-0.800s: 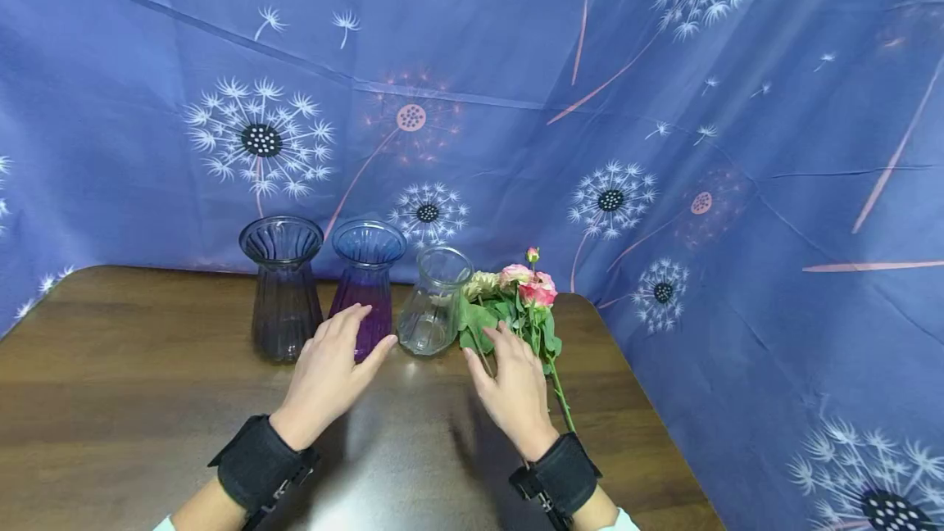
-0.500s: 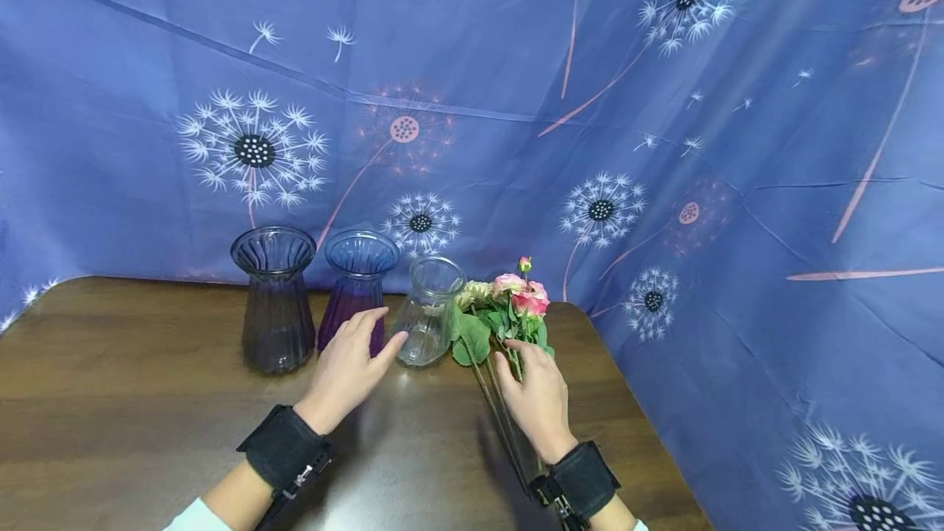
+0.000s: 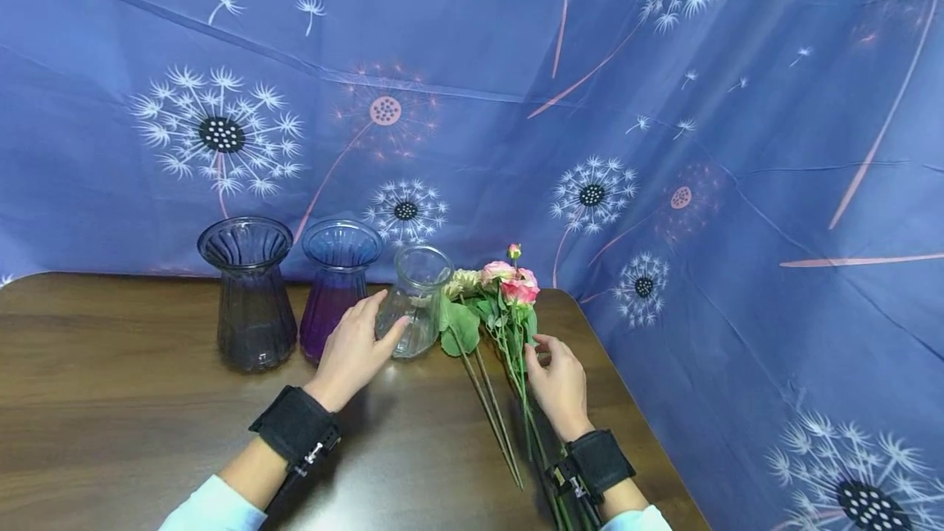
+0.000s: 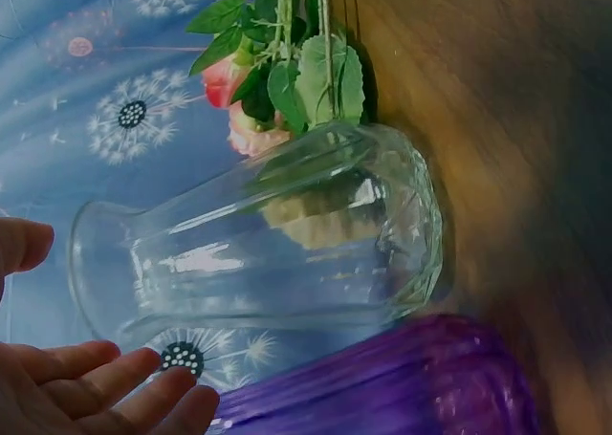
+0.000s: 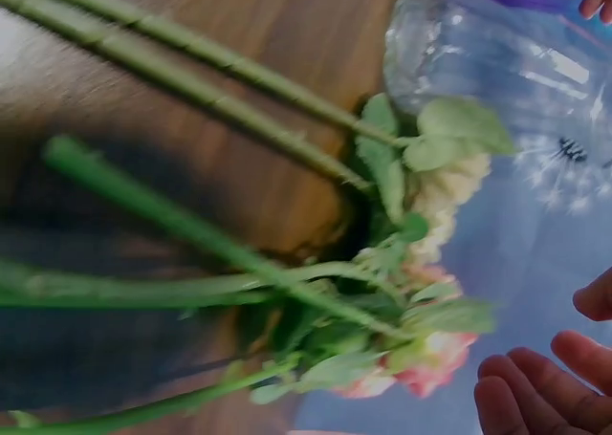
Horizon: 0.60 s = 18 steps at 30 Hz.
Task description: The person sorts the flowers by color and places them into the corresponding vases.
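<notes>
My left hand (image 3: 356, 355) hovers in front of the clear glass vase (image 3: 411, 326), fingers relaxed and thumb apart. In the left wrist view its fingers (image 4: 105, 382) lie beside the vase's rim, with a gap showing between them and the thumb. My right hand (image 3: 560, 383) is beside the pink roses (image 3: 519, 288), to the right of their green stems (image 3: 519, 367). Its fingers (image 5: 535, 387) are loosely bent near the blossoms in the right wrist view, holding nothing. A cream flower (image 3: 462, 282) with a broad green leaf (image 3: 460, 328) lies left of the roses.
A purple-blue glass vase (image 3: 335, 293) and a dark grey glass vase (image 3: 253, 310) stand left of the clear one. All are on a brown wooden table (image 3: 147, 433). A blue dandelion-print cloth (image 3: 472, 146) hangs close behind.
My right hand has moved rightward, away from over the flowers, uncovering more of the stems. My left hand has shifted toward the clear vase. The head view has turned slightly.
</notes>
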Each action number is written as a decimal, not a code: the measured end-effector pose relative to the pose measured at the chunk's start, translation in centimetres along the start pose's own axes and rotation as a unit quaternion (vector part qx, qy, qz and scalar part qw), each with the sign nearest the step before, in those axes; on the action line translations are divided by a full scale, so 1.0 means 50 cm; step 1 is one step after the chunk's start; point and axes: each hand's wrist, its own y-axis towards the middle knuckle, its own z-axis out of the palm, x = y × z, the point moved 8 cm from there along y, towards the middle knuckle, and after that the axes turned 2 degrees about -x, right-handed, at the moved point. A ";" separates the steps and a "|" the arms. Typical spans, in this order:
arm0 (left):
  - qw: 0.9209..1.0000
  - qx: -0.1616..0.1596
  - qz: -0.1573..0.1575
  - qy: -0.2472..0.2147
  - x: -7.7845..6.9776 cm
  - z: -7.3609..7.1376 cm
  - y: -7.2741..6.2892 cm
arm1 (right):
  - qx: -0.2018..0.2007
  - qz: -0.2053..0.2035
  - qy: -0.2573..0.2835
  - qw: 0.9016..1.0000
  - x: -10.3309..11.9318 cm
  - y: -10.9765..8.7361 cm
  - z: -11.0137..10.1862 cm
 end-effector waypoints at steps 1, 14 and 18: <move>1.000 0.001 -0.004 -0.002 0.001 0.001 0.004 | 0.006 0.008 0.003 1.000 -0.006 0.004 0.004; 0.998 0.036 -0.041 -0.022 0.016 0.033 0.032 | 0.117 0.094 0.007 0.989 -0.089 0.018 0.081; 0.998 0.041 -0.039 -0.036 0.012 0.045 0.042 | 0.142 0.112 0.001 0.984 -0.108 0.020 0.100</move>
